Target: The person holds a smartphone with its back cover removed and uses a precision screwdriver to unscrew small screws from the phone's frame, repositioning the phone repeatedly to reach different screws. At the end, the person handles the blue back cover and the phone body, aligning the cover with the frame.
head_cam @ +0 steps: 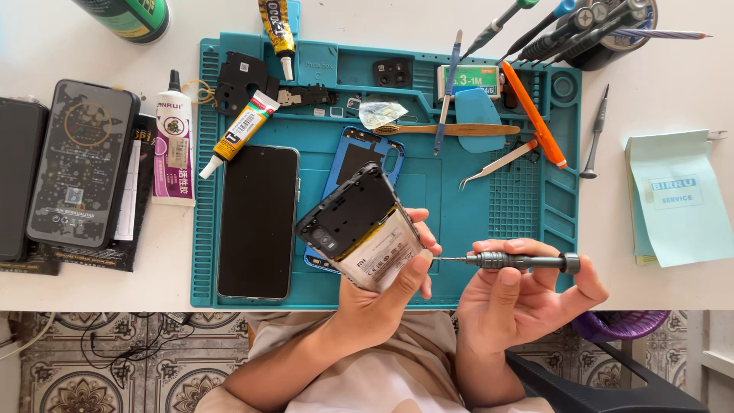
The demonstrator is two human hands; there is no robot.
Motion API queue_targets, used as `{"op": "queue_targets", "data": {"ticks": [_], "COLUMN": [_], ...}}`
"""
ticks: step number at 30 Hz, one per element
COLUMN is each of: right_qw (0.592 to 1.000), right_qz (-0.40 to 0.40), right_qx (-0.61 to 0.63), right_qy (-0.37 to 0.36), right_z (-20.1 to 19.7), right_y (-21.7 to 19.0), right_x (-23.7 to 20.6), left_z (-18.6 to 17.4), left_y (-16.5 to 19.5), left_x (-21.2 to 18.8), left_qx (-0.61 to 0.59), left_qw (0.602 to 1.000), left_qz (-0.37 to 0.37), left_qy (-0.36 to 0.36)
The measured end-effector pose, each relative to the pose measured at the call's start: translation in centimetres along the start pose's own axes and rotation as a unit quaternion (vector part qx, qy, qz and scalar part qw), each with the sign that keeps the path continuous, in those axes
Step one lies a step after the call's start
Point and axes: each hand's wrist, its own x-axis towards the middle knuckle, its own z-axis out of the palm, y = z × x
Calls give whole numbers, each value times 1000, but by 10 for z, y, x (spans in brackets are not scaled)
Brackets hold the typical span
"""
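— Phone (359, 229) with its back off, where is it?

— Head view: tilted up above the teal mat (489, 206), gripped by the left hand (382, 294). The right hand (520, 294) pinches a screwdriver (512, 261), its tip at the phone's right edge.

— Which step?

— Working a screw on the frame, I'd judge. The tip must sit square in the head, phone steady.

— Nearby?

— Blue back cover (363, 157) beneath, another phone (258, 220) flat at left, tweezers (497, 163) on the mat.

This is a phone repair workshop: a teal repair mat (489, 206) on the white bench (673, 92), glue tubes (238, 131), tweezers (497, 164), screwdrivers (569, 27) and spare phones (80, 164).
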Motion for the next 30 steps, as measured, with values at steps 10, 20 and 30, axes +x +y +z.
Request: {"op": "queue_targets", "data": {"ticks": [10, 20, 30], "right_qw": [1000, 999, 999], "right_qz": [-18, -30, -53], "right_qx": [-10, 8, -1], "right_qy": [-9, 25, 9], "right_z": [4, 6, 4], "right_y": [-1, -2, 1], "right_x": [0, -1, -3], "left_z": [0, -5, -10], "left_y": [-4, -2, 3], "left_x": [-2, -3, -5], "left_qx": [0, -35, -31], "left_qw": [1000, 999, 996], "left_qz": [-7, -30, -74], "left_qy": [-11, -9, -31]}}
